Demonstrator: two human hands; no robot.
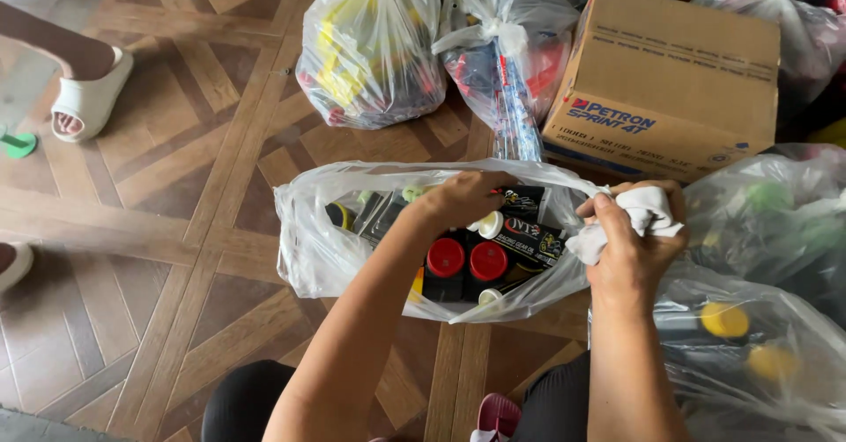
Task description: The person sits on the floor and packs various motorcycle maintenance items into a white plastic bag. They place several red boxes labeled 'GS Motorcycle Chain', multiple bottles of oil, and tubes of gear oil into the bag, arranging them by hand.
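While right hand (pixel 636 235) fists white cloth (pixel 636 217) plus bag (pixel 308 248) rim, left hand (pixel 460 200) curls inside over black bottles (pixel 480 261), directly below, caps up; left nearer.

This looks like the floor of a home or small shop used for sorting stock. The floor (pixel 176 195) is patterned wood parquet, and goods sit straight on it: clear plastic bags (pixel 370 45) stuffed with bottles, an open bag of capped oil bottles (pixel 467 261), and a brown cardboard carton (pixel 679 72). A foot in a white slipper (pixel 88 98) stands nearby, which suits an informal indoor room.
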